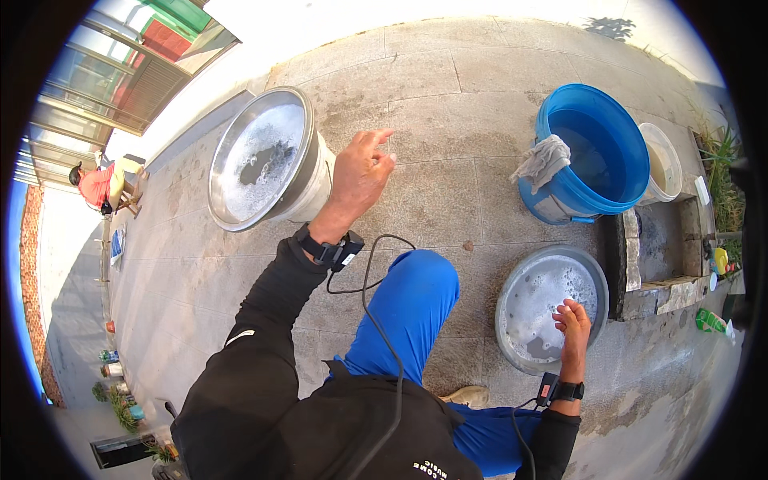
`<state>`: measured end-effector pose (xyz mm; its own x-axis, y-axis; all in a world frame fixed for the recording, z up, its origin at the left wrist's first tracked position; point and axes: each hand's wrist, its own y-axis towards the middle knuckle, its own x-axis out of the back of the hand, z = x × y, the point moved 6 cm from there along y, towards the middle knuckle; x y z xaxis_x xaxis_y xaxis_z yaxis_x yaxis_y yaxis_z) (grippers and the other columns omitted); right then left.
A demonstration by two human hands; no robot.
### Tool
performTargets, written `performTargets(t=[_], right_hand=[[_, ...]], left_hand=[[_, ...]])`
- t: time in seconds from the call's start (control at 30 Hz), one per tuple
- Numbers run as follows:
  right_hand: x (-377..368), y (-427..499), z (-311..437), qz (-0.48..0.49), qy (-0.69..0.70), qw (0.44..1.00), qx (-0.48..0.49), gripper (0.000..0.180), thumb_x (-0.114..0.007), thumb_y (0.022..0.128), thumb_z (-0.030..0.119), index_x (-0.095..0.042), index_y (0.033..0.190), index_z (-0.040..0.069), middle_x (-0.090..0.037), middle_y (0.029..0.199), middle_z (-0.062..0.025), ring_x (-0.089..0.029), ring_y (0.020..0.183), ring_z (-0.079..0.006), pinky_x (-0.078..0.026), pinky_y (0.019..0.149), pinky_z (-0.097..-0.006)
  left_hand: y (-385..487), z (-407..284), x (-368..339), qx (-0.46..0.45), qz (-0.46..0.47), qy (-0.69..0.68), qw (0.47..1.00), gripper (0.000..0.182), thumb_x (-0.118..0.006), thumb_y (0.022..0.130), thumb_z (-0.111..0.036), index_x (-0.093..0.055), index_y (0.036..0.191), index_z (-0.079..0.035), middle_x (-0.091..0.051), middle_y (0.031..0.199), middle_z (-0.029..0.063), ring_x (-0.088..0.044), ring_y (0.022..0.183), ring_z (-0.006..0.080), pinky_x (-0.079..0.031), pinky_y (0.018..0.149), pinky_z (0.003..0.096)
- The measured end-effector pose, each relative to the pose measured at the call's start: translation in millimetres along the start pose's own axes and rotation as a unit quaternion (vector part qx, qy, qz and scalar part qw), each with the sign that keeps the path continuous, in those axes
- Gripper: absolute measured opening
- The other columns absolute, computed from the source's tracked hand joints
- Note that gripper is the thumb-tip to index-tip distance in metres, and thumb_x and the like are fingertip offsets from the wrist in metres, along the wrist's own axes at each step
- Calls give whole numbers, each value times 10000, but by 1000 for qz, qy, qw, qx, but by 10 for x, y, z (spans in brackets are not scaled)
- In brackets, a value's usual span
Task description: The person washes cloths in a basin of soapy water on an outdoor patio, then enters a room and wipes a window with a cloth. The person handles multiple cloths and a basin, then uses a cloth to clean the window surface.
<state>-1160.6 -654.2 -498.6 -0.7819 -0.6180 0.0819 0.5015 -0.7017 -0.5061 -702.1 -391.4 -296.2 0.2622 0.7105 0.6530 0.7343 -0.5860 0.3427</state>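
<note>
My left hand [359,174] is raised in front of me, fingers loosely bent and apart, with nothing in it. Just to its left, a wide metal basin [219,174] of sudsy water rests tilted on a white bucket [321,186]. My right hand [573,336] hovers at the right side of a grey basin [503,318] on the ground; its fingers are half curled and hold nothing. Foamy grey water fills that basin. Beyond it stands a blue bucket [543,201] with water inside, and a grey cloth [543,162] hangs over its rim.
A stone-edged drain pit [663,240] lies at the right, beside a white bucket [666,156]. Past it are a green bottle [711,321] and a yellow container [722,261]. A black cable [384,336] runs across my lap. Far left, a person [99,186] sits on a stool.
</note>
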Motion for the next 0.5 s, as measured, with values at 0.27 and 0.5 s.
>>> performTargets(t=[0.27, 0.5], right_hand=[[18, 85, -92, 12, 14, 1000, -21, 304, -625, 954, 241, -620, 1193, 52, -666, 990, -37, -649, 839, -124, -492, 719, -242], [-64, 103, -66, 7, -2, 1000, -22, 304, -612, 957, 238, -624, 1199, 53, -670, 994, -48, -647, 832, -126, -490, 709, -245]], left_hand=[[-201, 1752, 1966, 265, 105, 228, 931, 390, -647, 828, -170, -665, 1171, 13, -693, 1153, 186, -648, 1106, 300, -479, 967, 358], [-134, 2433, 1856, 206, 255, 274, 904, 321, -714, 756, -249, -737, 1012, -57, -690, 1046, 213, -634, 1027, 354, -483, 916, 395]])
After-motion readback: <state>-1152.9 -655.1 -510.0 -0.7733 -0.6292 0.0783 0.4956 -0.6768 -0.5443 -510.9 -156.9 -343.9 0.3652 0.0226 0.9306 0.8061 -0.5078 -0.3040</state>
